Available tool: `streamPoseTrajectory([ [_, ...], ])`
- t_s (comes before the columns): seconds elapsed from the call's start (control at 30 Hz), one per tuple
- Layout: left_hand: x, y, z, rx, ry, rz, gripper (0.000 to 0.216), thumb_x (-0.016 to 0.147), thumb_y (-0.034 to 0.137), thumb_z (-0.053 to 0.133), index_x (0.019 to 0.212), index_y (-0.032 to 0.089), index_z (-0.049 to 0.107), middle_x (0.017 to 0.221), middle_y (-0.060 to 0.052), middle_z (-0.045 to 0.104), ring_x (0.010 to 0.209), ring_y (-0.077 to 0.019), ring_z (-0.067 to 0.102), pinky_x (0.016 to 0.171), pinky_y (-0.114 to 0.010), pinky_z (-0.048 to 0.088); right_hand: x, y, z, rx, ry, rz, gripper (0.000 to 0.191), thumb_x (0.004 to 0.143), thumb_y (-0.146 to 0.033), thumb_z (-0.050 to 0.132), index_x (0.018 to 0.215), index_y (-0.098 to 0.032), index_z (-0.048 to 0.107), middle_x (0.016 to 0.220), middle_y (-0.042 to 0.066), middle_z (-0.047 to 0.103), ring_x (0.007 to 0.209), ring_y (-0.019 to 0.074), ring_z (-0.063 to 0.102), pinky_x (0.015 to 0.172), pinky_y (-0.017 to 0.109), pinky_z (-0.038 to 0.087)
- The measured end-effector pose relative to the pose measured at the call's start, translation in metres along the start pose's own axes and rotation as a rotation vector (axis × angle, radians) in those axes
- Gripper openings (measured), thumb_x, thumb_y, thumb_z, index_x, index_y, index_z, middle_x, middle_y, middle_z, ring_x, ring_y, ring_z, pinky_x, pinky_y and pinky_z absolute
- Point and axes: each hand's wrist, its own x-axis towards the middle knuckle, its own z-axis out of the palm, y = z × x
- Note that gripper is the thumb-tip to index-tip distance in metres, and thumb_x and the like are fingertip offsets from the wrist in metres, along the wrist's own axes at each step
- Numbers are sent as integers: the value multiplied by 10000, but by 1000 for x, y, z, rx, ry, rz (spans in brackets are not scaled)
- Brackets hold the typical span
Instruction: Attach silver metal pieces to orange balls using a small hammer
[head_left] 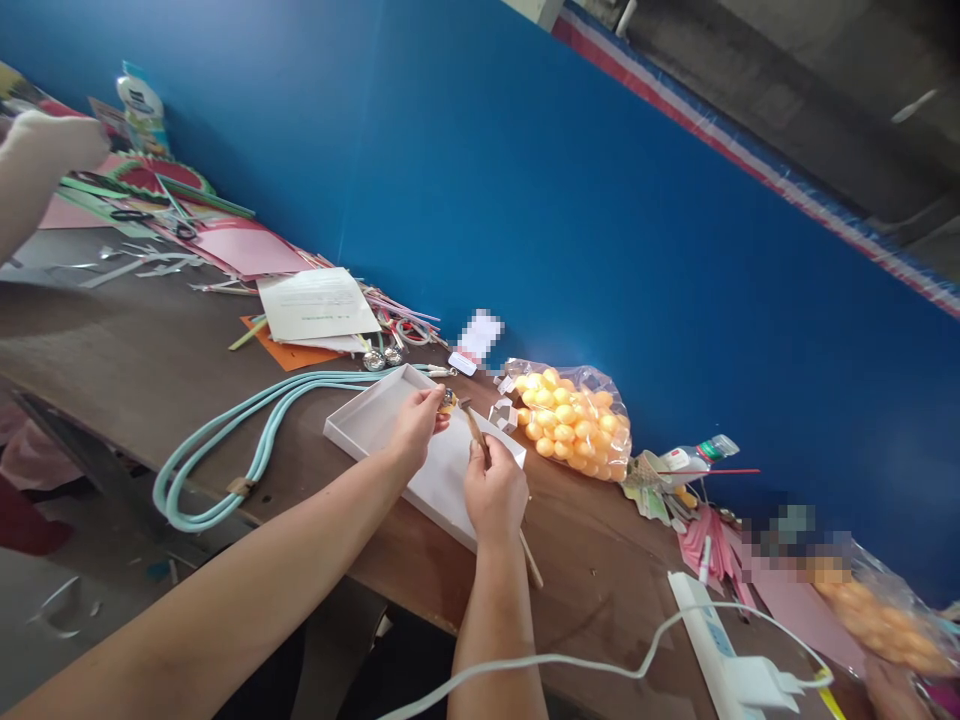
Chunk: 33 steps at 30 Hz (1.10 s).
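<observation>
My left hand (417, 422) pinches a small yellowish object (448, 400) above a shallow white box lid (379, 420) on the brown table. My right hand (493, 492) is closed round a thin wooden stick (475, 428), whose upper end meets the small object; the stick's lower end (531, 562) pokes out below the hand. Both hands hover over the white box. A clear bag of yellow-orange balls (570, 418) lies just beyond them.
A coiled pale-green tube (247, 440) lies left of the box. Paper sheets (315, 303), pink card, straws and scissors (150, 216) litter the far left, where another person's hand (45, 150) shows. A white power strip and cable (720, 650) sit at right, before a blue wall (600, 200).
</observation>
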Motion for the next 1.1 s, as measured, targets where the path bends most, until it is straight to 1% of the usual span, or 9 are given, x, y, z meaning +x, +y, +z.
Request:
streamPoseTrajectory([
  [0.13,-1,1,0,20,11,10,298,686,397,702,808,158,574,688,-11,596,534,-78,550,528,-204,454,1,2,1,-48,-36,61,225,863,-299,510,1011,-249,672,878,58,722,736,217,650,551,270,366],
  [0.27,-1,1,0,31,15,20,298,685,389,701,827,156,580,730,-25,616,552,-83,559,539,-212,455,2,2,0,-89,-106,96,210,857,-300,515,994,-268,671,879,44,721,720,214,646,546,274,368],
  [0.4,-1,1,-1,59,19,34,299,710,392,676,866,156,580,764,-30,622,584,-85,571,559,-212,458,4,0,-3,-125,-192,152,230,871,-323,488,1011,-275,663,928,42,720,773,215,654,584,284,390],
  [0.57,-1,1,-1,63,21,32,278,738,383,645,886,157,575,736,-14,598,574,-78,543,571,-214,455,6,-4,-7,-178,-312,229,250,886,-347,452,1043,-290,637,995,24,712,881,220,657,659,295,412],
  [0.67,0,0,0,71,29,31,294,736,391,644,901,158,578,766,-21,601,595,-82,542,571,-215,446,5,-5,-8,-199,-354,230,250,889,-343,445,1052,-290,628,1011,25,707,905,223,654,687,303,420],
  [0.8,-1,0,-1,102,23,19,315,735,413,638,922,167,582,826,-25,614,628,-83,557,576,-208,428,5,-3,-5,-215,-372,219,252,891,-339,438,1059,-288,619,1036,34,700,922,227,652,713,314,432],
  [0.97,-1,0,-1,110,33,29,338,714,421,656,916,160,585,775,-11,605,597,-73,554,552,-193,394,5,-1,-3,-233,-405,219,268,879,-320,443,1080,-279,616,1048,54,700,951,254,654,740,345,450],
  [1.1,2,-1,-1,117,26,60,346,716,431,649,907,150,586,764,-10,594,580,-72,550,517,-185,378,4,1,-1,-244,-431,186,289,866,-303,454,1103,-270,616,1027,71,708,963,279,656,753,371,458],
])
